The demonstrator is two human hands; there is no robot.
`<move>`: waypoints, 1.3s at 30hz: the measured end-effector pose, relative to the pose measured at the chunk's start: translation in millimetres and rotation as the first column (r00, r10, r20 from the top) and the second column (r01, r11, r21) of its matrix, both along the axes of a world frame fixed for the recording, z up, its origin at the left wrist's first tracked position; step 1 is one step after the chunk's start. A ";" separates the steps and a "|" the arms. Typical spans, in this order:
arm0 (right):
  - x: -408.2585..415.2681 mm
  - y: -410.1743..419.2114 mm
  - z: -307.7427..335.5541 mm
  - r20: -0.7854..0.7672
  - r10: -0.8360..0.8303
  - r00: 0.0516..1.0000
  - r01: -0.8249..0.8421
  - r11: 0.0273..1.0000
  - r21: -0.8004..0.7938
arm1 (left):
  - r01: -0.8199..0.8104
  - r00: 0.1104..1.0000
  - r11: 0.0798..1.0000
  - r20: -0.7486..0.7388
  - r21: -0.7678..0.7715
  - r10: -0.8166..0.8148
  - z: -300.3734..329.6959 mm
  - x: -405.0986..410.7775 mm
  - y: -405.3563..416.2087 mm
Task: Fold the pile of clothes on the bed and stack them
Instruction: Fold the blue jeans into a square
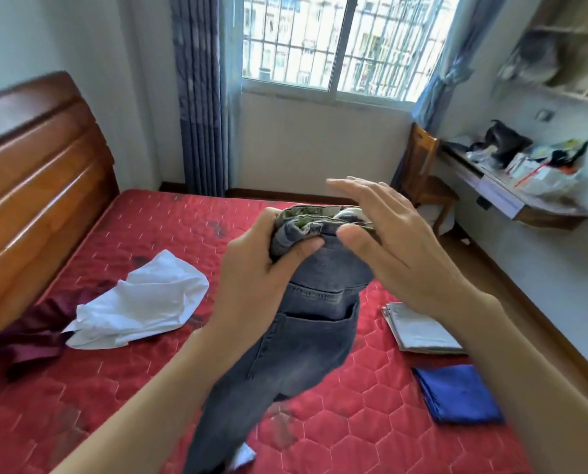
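Grey-blue jeans [306, 336] hang in the air over the red mattress [354, 422]. My left hand [261, 278] grips their bunched waistband, thumb pressed on the front. Beside the waistband, my right hand [391, 241] has its fingers straight and spread; its thumb seems to touch the denim. A crumpled white garment [142, 302] lies on the left of the bed beside a dark maroon garment [32, 336]. On the right lie a folded grey-white garment [422, 330] and a folded blue garment [456, 395], apart from each other. A white scrap [244, 455] shows under the jeans' legs.
A wooden headboard [35, 172] runs along the left. Behind the bed are a barred window [343, 46] and curtains [200, 97]. A wooden chair [426, 179] and a cluttered wall desk [518, 186] stand on the right, beyond a strip of floor [525, 319].
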State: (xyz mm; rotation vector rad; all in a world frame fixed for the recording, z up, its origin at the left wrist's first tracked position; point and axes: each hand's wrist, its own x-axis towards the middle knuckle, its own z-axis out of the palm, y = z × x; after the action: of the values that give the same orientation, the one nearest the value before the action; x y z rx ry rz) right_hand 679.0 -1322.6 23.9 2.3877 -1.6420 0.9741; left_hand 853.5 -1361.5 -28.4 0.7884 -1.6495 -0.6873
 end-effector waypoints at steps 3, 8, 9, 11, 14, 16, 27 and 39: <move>9.0 -17.3 16.3 -0.153 0.066 0.986 -0.063 0.998 0.027 | 0.042 0.999 0.997 -0.010 -0.059 -0.042 21.4 -0.1 -5.5; 16.8 -47.5 26.0 -0.218 0.022 0.976 -0.039 0.997 -0.071 | 0.029 0.999 0.999 -0.022 -0.022 -0.029 39.8 12.4 -27.2; 18.9 -51.9 23.9 -0.219 0.008 0.976 -0.030 0.995 -0.097 | 0.029 0.999 0.999 -0.013 -0.016 -0.029 39.8 16.1 -31.6; 22.4 -60.7 21.4 -0.188 -0.010 0.982 -0.011 0.994 -0.112 | 0.068 0.998 0.998 0.006 -0.015 -0.068 35.4 26.5 -41.2; 21.2 -77.7 33.8 -0.114 -0.058 0.992 0.044 0.991 -0.123 | 0.236 0.970 0.971 -0.070 0.036 -0.233 15.1 50.1 -56.0; 16.9 -92.1 55.0 -0.057 -0.097 0.994 0.088 0.987 -0.138 | 0.278 0.950 0.956 -0.173 0.096 -0.259 -8.0 64.7 -67.3; 5.6 -133.4 164.0 -0.008 -0.159 0.987 0.151 0.946 -0.286 | 0.186 0.980 0.895 -0.018 0.404 -0.196 -106.8 57.7 -116.3; -62.4 -89.6 144.2 0.138 -0.194 0.971 0.219 0.955 -0.201 | -0.040 0.978 0.996 0.205 0.076 0.024 -119.6 63.7 -54.0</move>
State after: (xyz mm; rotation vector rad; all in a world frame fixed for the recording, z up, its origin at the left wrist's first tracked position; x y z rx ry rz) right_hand 616.6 -1412.2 168.1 2.0094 -1.6846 1.2028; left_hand 917.2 -1415.5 -148.0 0.9674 -1.7989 -0.6705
